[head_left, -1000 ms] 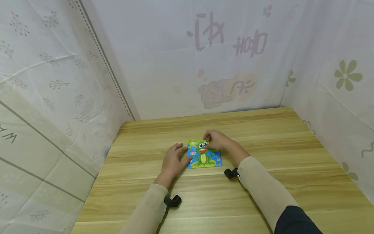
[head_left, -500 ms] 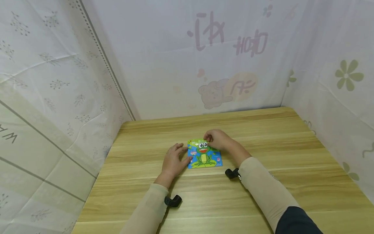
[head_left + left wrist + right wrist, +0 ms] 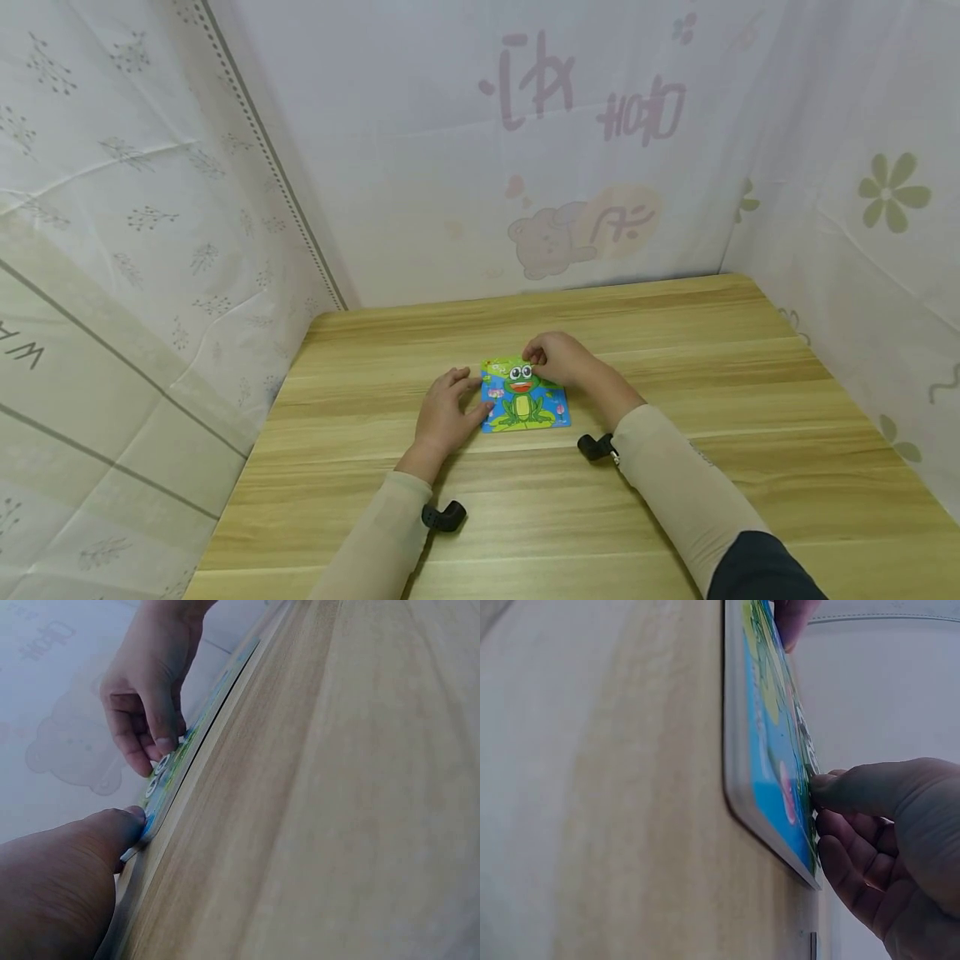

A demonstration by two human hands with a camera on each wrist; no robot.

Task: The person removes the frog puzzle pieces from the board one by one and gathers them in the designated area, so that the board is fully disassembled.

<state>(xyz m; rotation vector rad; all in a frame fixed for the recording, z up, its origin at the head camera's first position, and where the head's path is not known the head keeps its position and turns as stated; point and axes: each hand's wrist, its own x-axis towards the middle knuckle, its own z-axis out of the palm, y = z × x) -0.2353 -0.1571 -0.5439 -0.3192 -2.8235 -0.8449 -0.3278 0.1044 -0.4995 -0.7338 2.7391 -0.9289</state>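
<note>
A square frog jigsaw puzzle, blue and green with a thin pale edge, lies flat on the wooden table. At its left side is my left hand, thumb on the puzzle's border and fingers loosely extended along the edge. My right hand covers the far right corner. In the right wrist view its thumb touches the picture near the frog's eyes, the other fingers curled beside it at the far edge. Whether those fingertips pinch a piece I cannot tell.
The wooden table reaches back to a pale printed curtain, with more patterned cloth along both sides. A black wrist camera sits on the left sleeve, and another black camera on the right.
The right thumb and fingertips have shifted slightly off the frog's eye, so more of the face shows. My left hand and the puzzle stay in place.
</note>
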